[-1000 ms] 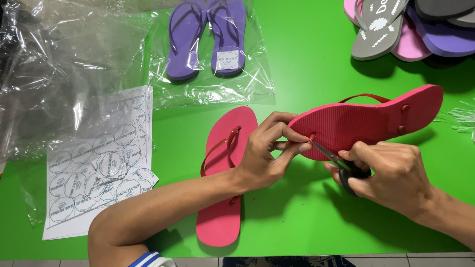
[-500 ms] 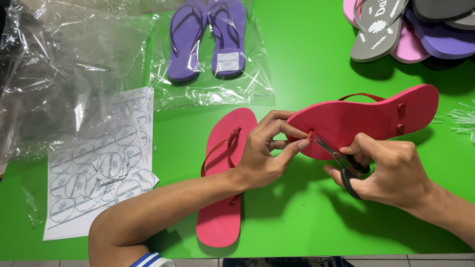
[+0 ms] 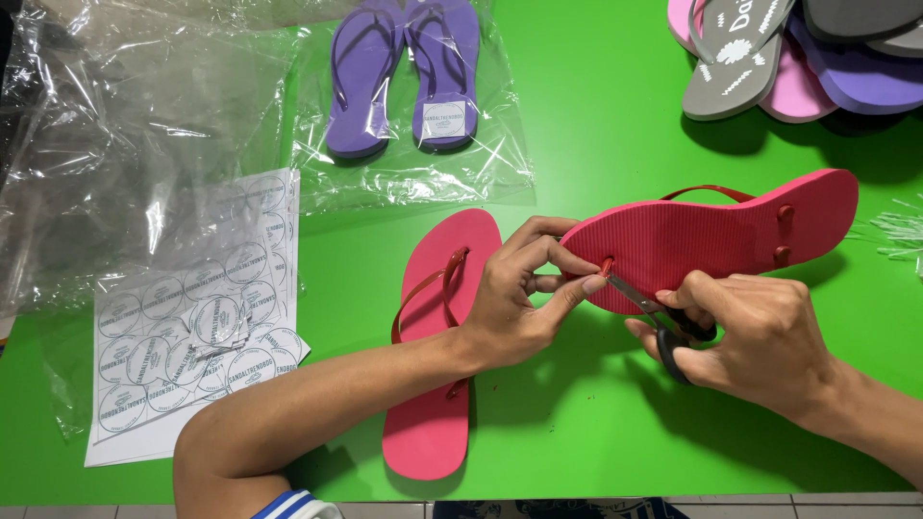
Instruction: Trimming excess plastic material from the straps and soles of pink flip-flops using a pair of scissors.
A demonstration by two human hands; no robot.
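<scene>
My left hand (image 3: 524, 293) grips the toe end of a red flip-flop (image 3: 716, 235) held sole-up above the green table (image 3: 586, 115), with thumb and forefinger pinching by the red strap plug on the sole. My right hand (image 3: 755, 341) holds small black-handled scissors (image 3: 659, 322), whose blades point at that plug. The matching red flip-flop (image 3: 437, 356) lies strap-up on the table under my left forearm.
A purple pair of flip-flops in a clear bag (image 3: 409, 82) lies at the top middle. Crumpled clear plastic bags (image 3: 125, 135) and a sheet of round stickers (image 3: 197, 322) sit at left. A pile of grey, pink and purple flip-flops (image 3: 798, 53) fills the top right corner.
The scissors' tips have moved closer to the strap plug on the sole. My left hand's fingers have shifted slightly on the toe end; the flip-flop stays in place.
</scene>
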